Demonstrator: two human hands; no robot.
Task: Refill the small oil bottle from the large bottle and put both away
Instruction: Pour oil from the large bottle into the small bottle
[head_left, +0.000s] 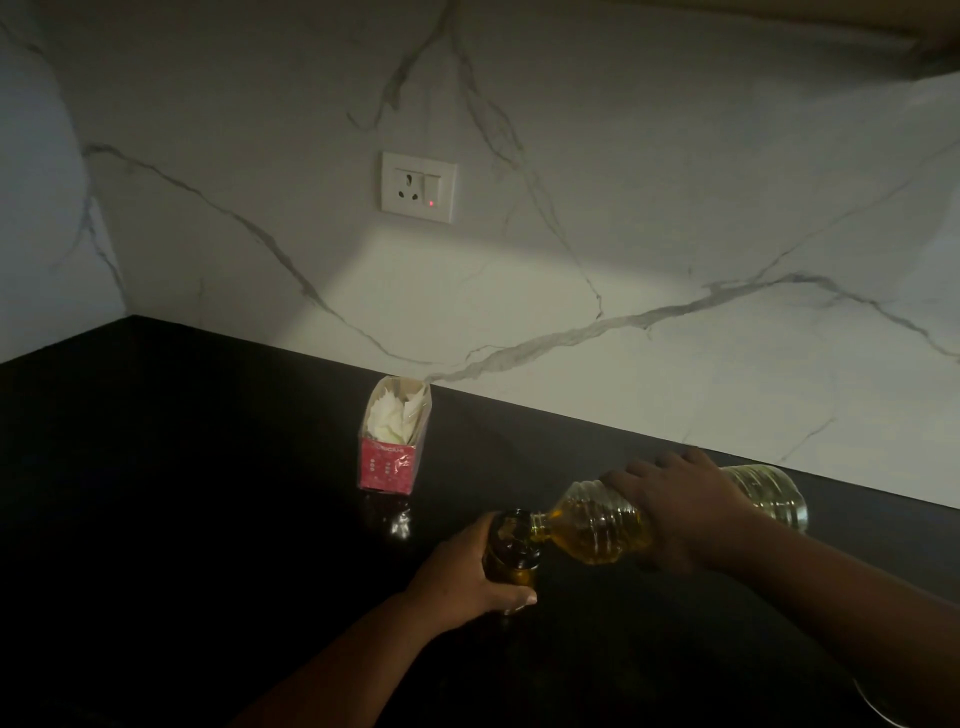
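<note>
We are pouring. Our right hand (680, 512) is gripping the large clear ribbed plastic bottle of yellow oil (613, 525) round its middle, tipped nearly level so the oil pools at the neck. Its mouth is meeting the open top of the small dark amber glass bottle (511, 551), which is standing on the black stone countertop (208, 467). Our left hand (462, 577) is wrapping the small bottle's body, likely to steady it against the pour. The fill level is too dim to read. A pink carton of white tissues (392, 441) is standing apart, behind.
</note>
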